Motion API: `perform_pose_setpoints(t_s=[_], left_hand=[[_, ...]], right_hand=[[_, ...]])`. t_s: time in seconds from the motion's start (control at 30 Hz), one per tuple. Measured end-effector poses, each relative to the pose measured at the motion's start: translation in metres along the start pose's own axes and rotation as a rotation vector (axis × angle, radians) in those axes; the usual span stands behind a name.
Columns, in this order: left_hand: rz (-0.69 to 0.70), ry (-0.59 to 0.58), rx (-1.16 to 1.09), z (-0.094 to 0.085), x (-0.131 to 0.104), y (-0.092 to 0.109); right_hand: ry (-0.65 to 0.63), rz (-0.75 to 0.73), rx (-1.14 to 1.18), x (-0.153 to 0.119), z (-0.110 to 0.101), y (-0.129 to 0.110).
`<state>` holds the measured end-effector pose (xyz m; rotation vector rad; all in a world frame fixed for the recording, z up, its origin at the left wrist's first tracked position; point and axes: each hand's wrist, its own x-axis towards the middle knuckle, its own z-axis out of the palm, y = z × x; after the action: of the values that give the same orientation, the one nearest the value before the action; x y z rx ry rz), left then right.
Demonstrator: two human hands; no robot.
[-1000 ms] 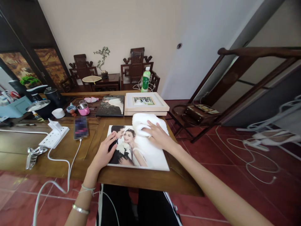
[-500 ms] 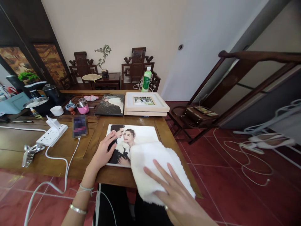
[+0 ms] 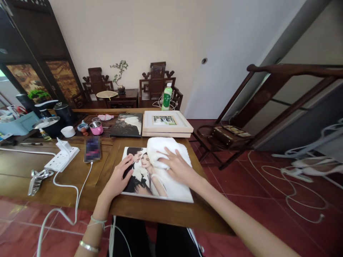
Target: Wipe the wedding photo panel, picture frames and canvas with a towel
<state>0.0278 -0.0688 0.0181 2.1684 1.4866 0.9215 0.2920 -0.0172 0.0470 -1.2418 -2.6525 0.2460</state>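
Note:
A photo panel [image 3: 158, 182] showing a couple lies flat near the table's front edge. My left hand [image 3: 122, 175] rests on its left side, fingers stretched out and holding nothing. A fluffy white cloth [image 3: 155, 146] covers the panel's upper right part. On top of this cloth is my right hand [image 3: 177, 164], gripping it with fingers partly spread and pressing it against the panel. The panel's top right corner is hidden under the cloth.
Behind the panel lie stacked pale frames [image 3: 184, 125] and a dark photo panel [image 3: 123, 126]. A green bottle [image 3: 167, 97] stands behind them. To the left are a phone [image 3: 92, 149], a power strip [image 3: 61, 157] with white cables, and a pink cup [image 3: 96, 128].
My right hand has moved the white cloth up and away from me, from the panel's lower right to its upper right. The left hand stays on the panel.

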Motion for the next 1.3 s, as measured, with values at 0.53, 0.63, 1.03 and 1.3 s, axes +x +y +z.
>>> perform_pose_setpoints(t_s=[0.53, 0.63, 1.03, 1.3], left_hand=[[-0.022, 0.014, -0.019, 0.002, 0.0, -0.001], [-0.02, 0.015, -0.02, 0.002, 0.0, 0.0], [-0.04, 0.001, -0.019, 0.0, 0.0, -0.002], [-0.036, 0.013, -0.031, 0.0, 0.002, -0.001]], right_hand=[[0.107, -0.213, -0.072, -0.104, 0.031, -0.061], [0.138, -0.282, -0.117, -0.12, 0.037, -0.067], [0.001, -0.003, 0.029, -0.016, 0.005, -0.019], [0.024, 0.05, 0.013, -0.003, 0.006, -0.016]])
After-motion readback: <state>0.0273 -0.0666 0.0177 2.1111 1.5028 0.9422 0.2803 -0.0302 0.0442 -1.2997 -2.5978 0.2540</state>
